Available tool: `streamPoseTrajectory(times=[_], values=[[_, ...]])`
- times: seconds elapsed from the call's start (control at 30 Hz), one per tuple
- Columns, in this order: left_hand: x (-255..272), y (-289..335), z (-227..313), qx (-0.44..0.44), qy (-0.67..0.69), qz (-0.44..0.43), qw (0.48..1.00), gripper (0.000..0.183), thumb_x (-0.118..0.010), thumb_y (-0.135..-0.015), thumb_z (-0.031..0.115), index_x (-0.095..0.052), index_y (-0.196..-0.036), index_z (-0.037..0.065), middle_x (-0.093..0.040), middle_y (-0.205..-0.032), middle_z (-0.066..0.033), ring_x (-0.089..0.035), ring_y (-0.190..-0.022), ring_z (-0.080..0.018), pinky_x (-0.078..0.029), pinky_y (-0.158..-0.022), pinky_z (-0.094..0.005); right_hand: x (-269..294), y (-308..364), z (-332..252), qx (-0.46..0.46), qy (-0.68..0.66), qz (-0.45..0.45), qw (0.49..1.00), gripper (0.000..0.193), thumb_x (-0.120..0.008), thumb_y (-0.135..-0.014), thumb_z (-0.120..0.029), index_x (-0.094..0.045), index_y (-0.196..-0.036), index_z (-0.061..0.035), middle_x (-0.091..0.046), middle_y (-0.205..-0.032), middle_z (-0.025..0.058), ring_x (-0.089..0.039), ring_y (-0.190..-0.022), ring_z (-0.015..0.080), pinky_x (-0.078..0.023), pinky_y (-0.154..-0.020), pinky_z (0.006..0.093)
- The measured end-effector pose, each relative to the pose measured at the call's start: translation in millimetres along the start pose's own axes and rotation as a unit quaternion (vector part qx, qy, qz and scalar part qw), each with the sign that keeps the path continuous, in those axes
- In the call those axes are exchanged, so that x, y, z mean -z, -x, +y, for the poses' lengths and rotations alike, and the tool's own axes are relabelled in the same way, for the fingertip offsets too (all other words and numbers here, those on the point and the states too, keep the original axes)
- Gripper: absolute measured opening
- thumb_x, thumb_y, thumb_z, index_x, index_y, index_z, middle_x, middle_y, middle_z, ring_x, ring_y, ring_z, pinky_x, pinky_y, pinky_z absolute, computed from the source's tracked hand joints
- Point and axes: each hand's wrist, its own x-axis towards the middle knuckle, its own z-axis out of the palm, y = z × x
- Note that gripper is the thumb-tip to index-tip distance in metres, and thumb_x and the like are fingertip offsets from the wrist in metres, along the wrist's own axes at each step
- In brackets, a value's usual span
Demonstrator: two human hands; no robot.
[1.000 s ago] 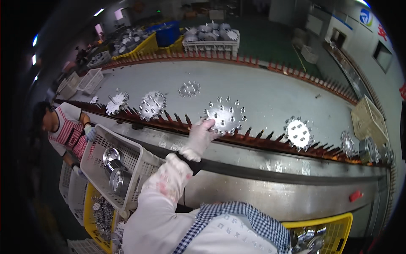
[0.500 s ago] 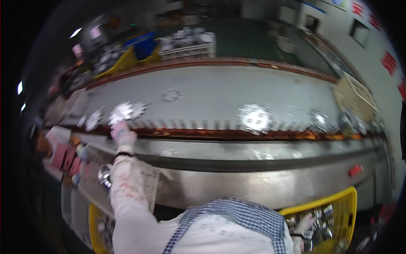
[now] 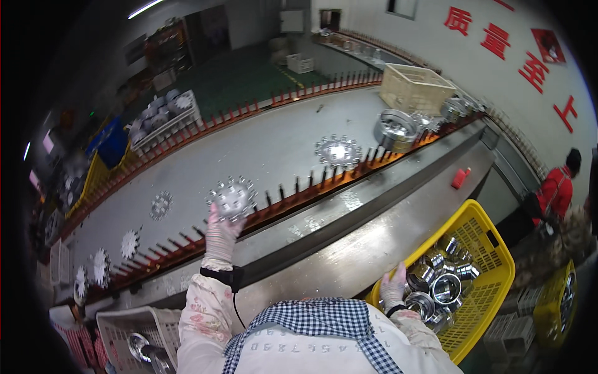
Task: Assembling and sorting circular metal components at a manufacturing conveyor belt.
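Note:
My left hand (image 3: 223,235), in a pale thin glove with a dark band at the wrist, is closed on the near edge of a shiny toothed metal disc (image 3: 232,198). It holds the disc at the row of upright pegs along the long table's near edge. My right hand (image 3: 393,288), gloved too, lies at the left rim of a yellow plastic basket (image 3: 489,274), beside several shiny metal rings (image 3: 446,288). Its fingers look stretched out, partly lost against the rings. I see nothing held in it.
Toothed discs (image 3: 338,151) lie on the grey table (image 3: 274,140), with metal rings (image 3: 396,129) and a cream crate (image 3: 416,89) at its far right. A red object (image 3: 461,178) sits on the steel ledge. A white crate (image 3: 140,324) stands lower left; a person in red (image 3: 557,190) is at right.
The view has swung to the right and tilted. My left hand stays with a toothed disc. My right hand shows nearer the basket's left rim than before.

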Motion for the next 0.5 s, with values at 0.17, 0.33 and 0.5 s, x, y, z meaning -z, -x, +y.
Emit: streamPoseTrajectory(times=[0.17, 0.33, 0.5], values=[[-18.7, -3.2, 9.0, -0.116, -0.061, 0.087, 0.988, 0.031, -0.062, -0.1, 0.03, -0.062, -0.123, 0.009, -0.068, -0.116, -0.0042, -0.066, -0.102, -0.0179, -0.056, -0.08, -0.0343, 1.3, -7.8, 6.4, -0.025, 0.027, -0.057, 0.998, 0.073, -0.061, -0.09, -0.026, -0.03, -0.152, -0.0045, -0.027, -0.159, 0.0214, -0.025, -0.146, 0.0431, -0.025, -0.119, 0.0514], [-118.3, 13.2, 29.3, -0.355, -0.279, -0.059, 0.89, 0.028, -0.064, -0.097, 0.012, -0.063, -0.124, 0.005, -0.068, -0.111, -0.0042, -0.067, -0.093, -0.0137, -0.056, -0.076, -0.0226, 3.3, -30.1, 3.8, -0.006, 0.03, -0.047, 0.998, 0.066, -0.06, -0.09, -0.02, -0.034, -0.148, -0.0048, -0.027, -0.158, 0.0211, -0.028, -0.142, 0.0486, -0.028, -0.117, 0.0536], [-186.0, -22.0, -20.7, -0.528, -0.574, -0.232, 0.581, 0.035, -0.06, -0.093, 0.001, -0.062, -0.127, 0.006, -0.068, -0.118, -0.0124, -0.066, -0.108, -0.0295, -0.054, -0.09, -0.04, 6.6, -23.6, 8.5, 0.016, 0.017, -0.003, 1.0, 0.067, -0.062, -0.088, -0.019, -0.034, -0.148, -0.0058, -0.028, -0.158, 0.0211, -0.028, -0.142, 0.0503, -0.029, -0.116, 0.0548]])
